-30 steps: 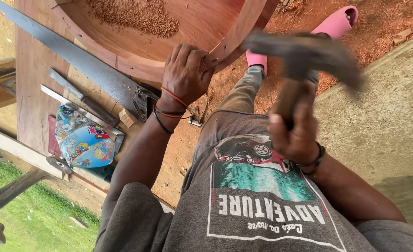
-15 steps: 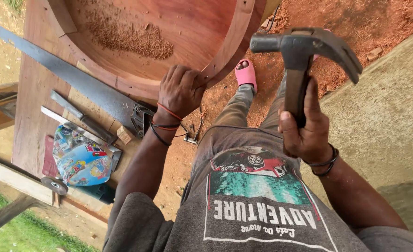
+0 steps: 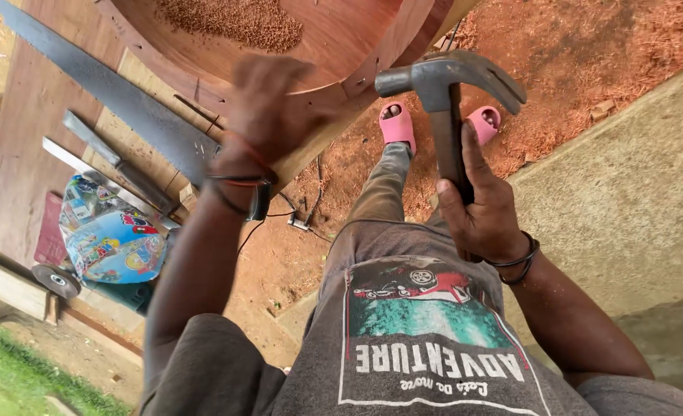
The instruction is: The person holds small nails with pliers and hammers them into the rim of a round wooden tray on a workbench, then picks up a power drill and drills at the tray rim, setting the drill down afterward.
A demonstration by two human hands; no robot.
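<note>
Now right hand (image 3: pixel 482 219) fisted round hammer (image 3: pixel 451 115) handle, head up-left toward curved wooden rim (image 3: pixel 372 69); left hand (image 3: pixel 268 104) blurred there, grip unclear.

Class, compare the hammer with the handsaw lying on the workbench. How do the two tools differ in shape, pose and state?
The hammer is short and thick-headed with a curved claw; the handsaw is a long, flat, thin blade. The hammer is raised in the air, gripped by the right hand; the handsaw lies flat and untouched on the workbench. The hammer's handle points toward the person; the handsaw runs diagonally across the bench. Both have dull grey metal parts.
</note>
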